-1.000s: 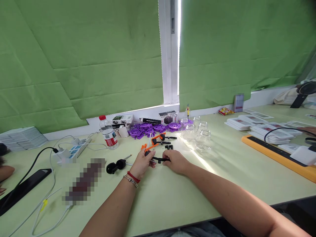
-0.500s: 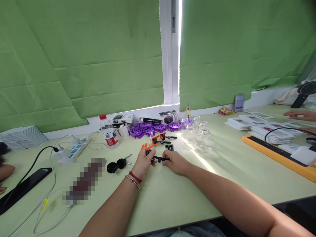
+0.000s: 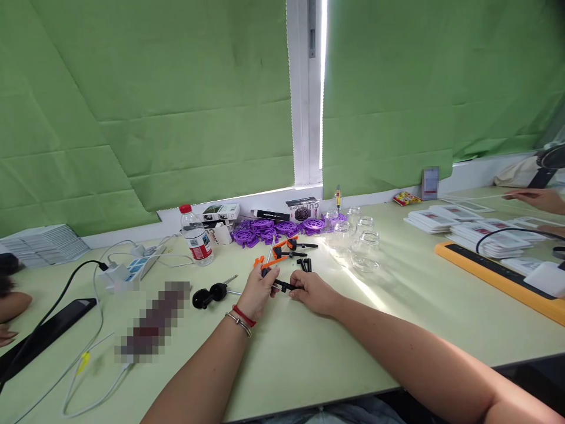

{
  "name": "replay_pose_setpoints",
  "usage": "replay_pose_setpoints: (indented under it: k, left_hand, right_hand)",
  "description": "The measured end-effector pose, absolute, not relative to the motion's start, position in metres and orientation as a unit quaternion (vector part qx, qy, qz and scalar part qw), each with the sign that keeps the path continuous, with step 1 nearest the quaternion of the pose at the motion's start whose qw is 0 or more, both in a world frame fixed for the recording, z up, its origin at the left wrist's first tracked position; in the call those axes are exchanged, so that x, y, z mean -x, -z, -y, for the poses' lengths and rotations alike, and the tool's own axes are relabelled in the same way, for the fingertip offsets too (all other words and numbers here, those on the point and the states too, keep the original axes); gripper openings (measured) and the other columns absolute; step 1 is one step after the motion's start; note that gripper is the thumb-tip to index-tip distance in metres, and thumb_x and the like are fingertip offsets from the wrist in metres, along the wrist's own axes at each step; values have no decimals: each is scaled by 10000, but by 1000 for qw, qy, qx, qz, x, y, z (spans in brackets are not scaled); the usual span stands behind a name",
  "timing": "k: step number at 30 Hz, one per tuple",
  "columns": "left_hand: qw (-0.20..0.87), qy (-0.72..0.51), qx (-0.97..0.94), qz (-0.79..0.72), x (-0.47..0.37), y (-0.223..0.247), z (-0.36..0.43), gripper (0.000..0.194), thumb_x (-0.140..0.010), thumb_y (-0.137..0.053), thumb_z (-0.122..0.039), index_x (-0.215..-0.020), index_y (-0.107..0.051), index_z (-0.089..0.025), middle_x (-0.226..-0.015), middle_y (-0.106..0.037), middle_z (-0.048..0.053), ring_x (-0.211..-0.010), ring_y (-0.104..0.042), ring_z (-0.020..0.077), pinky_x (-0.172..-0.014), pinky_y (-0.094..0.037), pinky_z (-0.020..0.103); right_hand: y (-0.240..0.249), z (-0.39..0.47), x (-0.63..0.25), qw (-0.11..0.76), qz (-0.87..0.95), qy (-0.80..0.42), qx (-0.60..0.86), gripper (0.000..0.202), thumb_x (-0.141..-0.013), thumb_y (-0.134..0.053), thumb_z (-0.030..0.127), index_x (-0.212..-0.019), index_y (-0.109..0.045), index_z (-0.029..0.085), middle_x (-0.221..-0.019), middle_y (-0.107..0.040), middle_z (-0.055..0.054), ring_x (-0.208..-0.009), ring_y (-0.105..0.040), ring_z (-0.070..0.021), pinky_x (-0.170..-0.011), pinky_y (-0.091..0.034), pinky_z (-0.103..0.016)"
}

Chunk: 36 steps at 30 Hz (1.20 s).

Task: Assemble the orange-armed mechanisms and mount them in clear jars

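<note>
My left hand (image 3: 257,292), with a red cord and a metal bracelet on its wrist, is closed around an orange-and-black part with a black bar (image 3: 282,285). At the bar's right end, the fingers of my right hand (image 3: 314,291) pinch it, so both hands share the same piece just above the table. Two similar orange-and-black parts (image 3: 293,248) lie just beyond. Small black pieces (image 3: 304,264) rest behind my right hand. To the left are round black parts (image 3: 209,295) beside a screwdriver shaft. My fingers hide much of the held part.
Purple openwork parts (image 3: 265,231) are heaped at the back, near small boxes (image 3: 220,212). Several glass jars (image 3: 365,250) stand right of them. A water bottle (image 3: 196,238), cables and a power strip (image 3: 145,264) are left. Other people's hands (image 3: 536,200) show at both sides.
My hands keep the same grip on the part, with hardly any movement. The view has shifted slightly. At the right, the other person's hand now holds up a thin pale sheet or strip.
</note>
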<state>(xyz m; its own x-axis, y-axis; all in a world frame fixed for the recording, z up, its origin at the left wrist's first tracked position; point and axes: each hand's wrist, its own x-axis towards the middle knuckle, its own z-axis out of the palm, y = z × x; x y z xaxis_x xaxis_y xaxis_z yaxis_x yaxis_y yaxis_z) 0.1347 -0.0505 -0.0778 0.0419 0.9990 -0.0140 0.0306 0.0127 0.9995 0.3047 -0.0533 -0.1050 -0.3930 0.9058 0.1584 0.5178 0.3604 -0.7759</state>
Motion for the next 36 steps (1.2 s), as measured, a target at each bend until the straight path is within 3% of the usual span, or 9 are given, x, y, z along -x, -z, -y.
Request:
replay_pose_setpoints:
  k: [5,13,22,36]
  left_hand:
    - [493,-477,-522,-507,-135,76,51,334,-720,-662,-410,-802,-420,-193,-559,-443,-85,-416,-442,58,-391,-317,179]
    - [548,-426,-551,-464,-125,68,54,370,-566,-672,-105,-817,-412,-188,-754,-480,-53,-540,-436,42,-471,-343,185]
    - [535,-426,-576,-447,-122,70,54,382,-588,-688,-150,-846,-408,-184,-788,-470,-39,-596,-464,61,-550,-406,224]
    - [533,-427,-580,-443,-122,74,53,421,-606,-727,-185,-877,-406,-190,-788,-455,-44,-616,-476,67,-542,-425,221]
  right_hand:
    - [110,52,-303,301,763,-352,450,98,-780,-558,226,-795,-462,214,-644,-560,41,-564,-492,-112,-526,-330,-222]
    - [111,49,-304,306,750,-372,453,89,-769,-565,225,-802,-485,203,-658,-575,34,-559,-481,-106,-526,-333,-221]
    - [109,50,-305,307,758,-369,442,93,-761,-560,227,-844,-583,193,-665,-540,25,-587,-437,-110,-546,-329,-227]
    - [113,48,-304,323,764,-347,439,99,-765,-559,238,-850,-577,189,-692,-544,18,-611,-445,-113,-565,-336,-230]
